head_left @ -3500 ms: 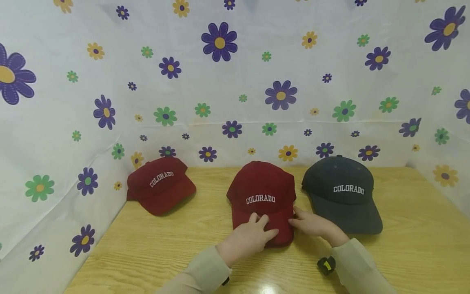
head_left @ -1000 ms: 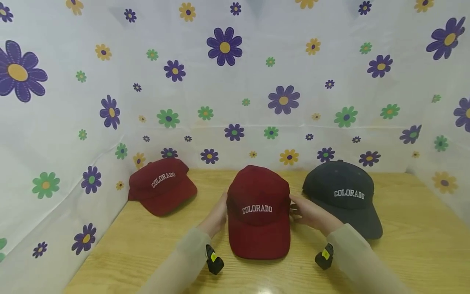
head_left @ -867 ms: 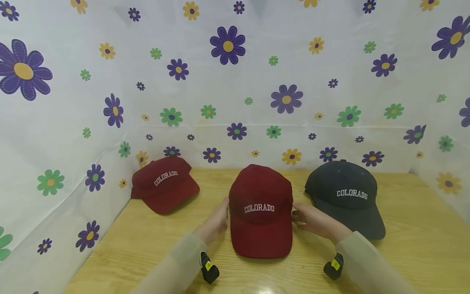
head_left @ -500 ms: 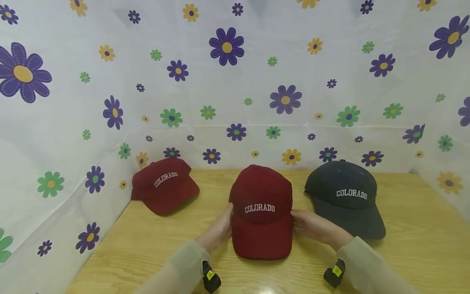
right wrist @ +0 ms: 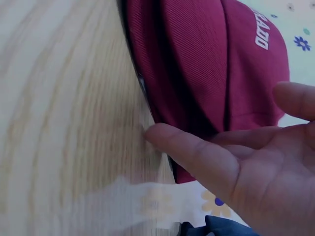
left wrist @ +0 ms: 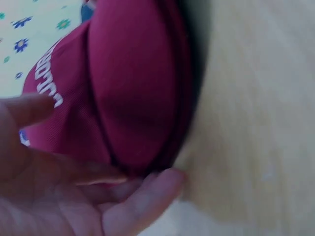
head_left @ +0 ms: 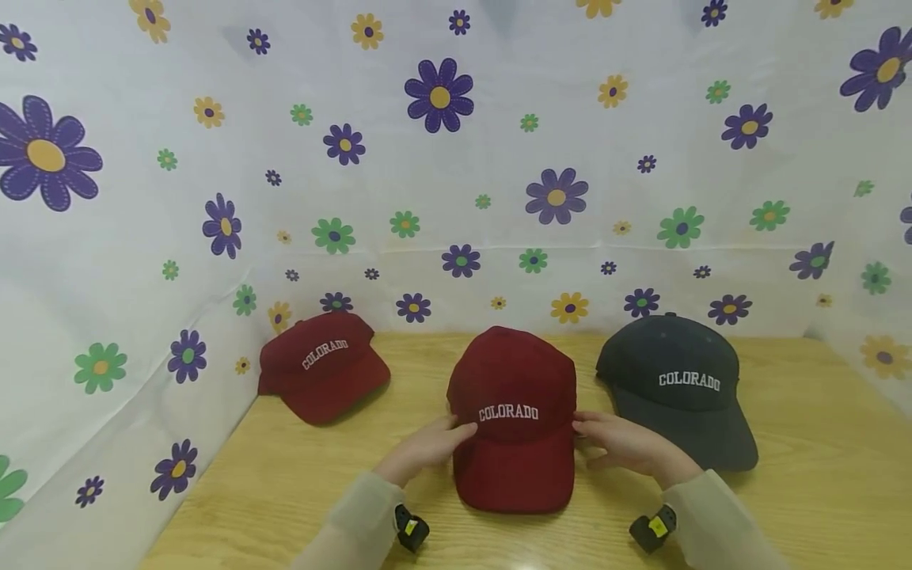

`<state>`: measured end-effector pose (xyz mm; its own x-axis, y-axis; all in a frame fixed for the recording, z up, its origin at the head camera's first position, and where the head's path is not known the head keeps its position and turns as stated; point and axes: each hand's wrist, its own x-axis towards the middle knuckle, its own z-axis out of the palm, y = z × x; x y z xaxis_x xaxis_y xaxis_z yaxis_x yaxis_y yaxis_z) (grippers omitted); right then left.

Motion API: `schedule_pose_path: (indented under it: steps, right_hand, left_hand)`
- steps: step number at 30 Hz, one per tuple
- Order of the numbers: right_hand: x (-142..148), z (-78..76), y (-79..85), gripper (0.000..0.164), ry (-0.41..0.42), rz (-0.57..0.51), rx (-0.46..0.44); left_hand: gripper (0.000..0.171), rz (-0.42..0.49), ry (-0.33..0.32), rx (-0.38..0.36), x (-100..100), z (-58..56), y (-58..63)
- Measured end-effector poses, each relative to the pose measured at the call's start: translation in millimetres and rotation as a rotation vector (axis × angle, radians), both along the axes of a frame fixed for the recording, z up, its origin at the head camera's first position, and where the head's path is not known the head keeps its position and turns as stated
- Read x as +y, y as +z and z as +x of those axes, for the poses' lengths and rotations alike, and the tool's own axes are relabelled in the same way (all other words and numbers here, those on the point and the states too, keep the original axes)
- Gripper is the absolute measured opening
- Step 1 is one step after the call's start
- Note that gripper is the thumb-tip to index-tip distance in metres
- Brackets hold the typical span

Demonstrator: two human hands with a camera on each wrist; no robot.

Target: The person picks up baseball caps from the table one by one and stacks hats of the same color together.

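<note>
In the middle of the table stands a dark red cap [head_left: 513, 475] lettered COLORADO, its brim toward me. A second red brim [right wrist: 147, 73] shows beneath its brim in the right wrist view, stacked close under it. My left hand [head_left: 423, 451] touches the cap's left side, thumb by the lettering and the other fingers low along the edge. On the opposite side my right hand [head_left: 630, 447] has its fingertips at the cap's side, fingers fairly straight. In the wrist views neither hand's fingers curl round the fabric.
Another red COLORADO cap [head_left: 324, 368] sits at the back left, turned slightly. A dark blue-grey COLORADO cap [head_left: 677, 396] stands right of the middle, close behind my right hand. Flowered white cloth [head_left: 427, 174] walls the wooden table [head_left: 235, 507] at back and sides.
Earlier my left hand lay over the brim; it then moved to the cap's left side. Over the last second both hands slid toward me along the sides, and the thumbs came round to the front.
</note>
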<state>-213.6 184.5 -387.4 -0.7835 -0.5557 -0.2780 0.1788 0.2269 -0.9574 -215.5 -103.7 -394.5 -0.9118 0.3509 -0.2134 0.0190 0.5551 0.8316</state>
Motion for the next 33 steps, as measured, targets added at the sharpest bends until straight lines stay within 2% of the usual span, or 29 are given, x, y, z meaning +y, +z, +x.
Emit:
schedule_pose_path:
  steps: [4, 8, 14, 21, 25, 33]
  right_hand:
    - [2.4, 0.1, -1.2, 0.059, -0.003, 0.013, 0.011]
    - [3.1, 1.3, -2.1, 0.059, 0.006, 0.007, 0.034]
    - [1.0, 4.7, -2.9, 0.060, 0.035, -0.003, 0.059]
    - [-1.2, 6.1, -1.8, 0.060, 0.019, 0.017, 0.078]
    - [-2.4, 6.2, -1.7, 0.058, 0.016, 0.039, 0.092]
    - [-3.1, 7.8, 0.8, 0.057, -0.002, 0.066, 0.099]
  left_hand:
    - [0.058, -0.050, -0.043, -0.024, -6.2, 1.0, 2.7]
    - [0.056, -0.043, -0.030, -0.071, -8.9, 2.9, 5.2]
    - [0.052, -0.033, -0.047, -0.066, -12.6, 5.0, 6.9]
    - [0.047, -0.042, -0.060, -0.052, -13.9, 4.7, 8.8]
    - [0.051, -0.022, -0.060, -0.059, -13.4, 4.0, 9.6]
    - [0.049, -0.010, -0.070, -0.047, -10.3, 1.6, 6.4]
